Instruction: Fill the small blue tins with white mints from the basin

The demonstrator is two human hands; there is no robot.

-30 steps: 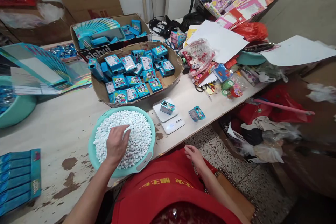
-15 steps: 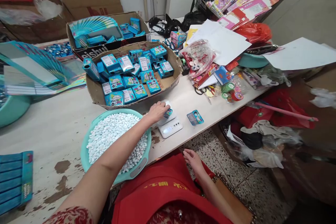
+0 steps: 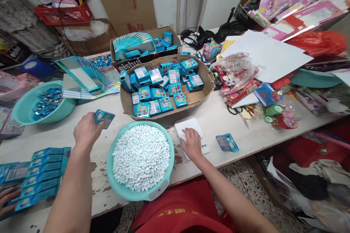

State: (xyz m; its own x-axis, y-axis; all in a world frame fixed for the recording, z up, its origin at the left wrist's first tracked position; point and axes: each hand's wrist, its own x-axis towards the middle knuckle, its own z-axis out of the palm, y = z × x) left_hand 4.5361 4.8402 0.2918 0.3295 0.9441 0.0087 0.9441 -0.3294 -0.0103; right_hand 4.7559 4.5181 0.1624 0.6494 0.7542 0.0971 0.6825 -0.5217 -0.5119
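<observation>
My left hand (image 3: 86, 131) is closed on a small blue candy box (image 3: 105, 118), held over the table left of a turquoise basin. White candies (image 3: 140, 156) are heaped in this basin (image 3: 109, 160). My right hand (image 3: 193, 141) rests on a white digital scale (image 3: 188, 123) with its fingers apart and nothing in them, partly covering the scale's front. A flat blue box (image 3: 227, 142) lies on the table to the right of the scale. Behind the basin, a cut-down cardboard box (image 3: 199, 98) contains several blue candy boxes (image 3: 165, 104).
Another person's hand (image 3: 9, 198) touches rows of blue boxes (image 3: 41, 174) at the lower left. A second basin (image 3: 65, 108) with shiny blue pieces stands behind them. Scissors (image 3: 237, 111), bags and white sheets (image 3: 265, 54) crowd the table's right side.
My left hand has moved from the scale to the far left, carrying the small blue box. My right hand has come up from my lap onto the scale. The view has swung left.
</observation>
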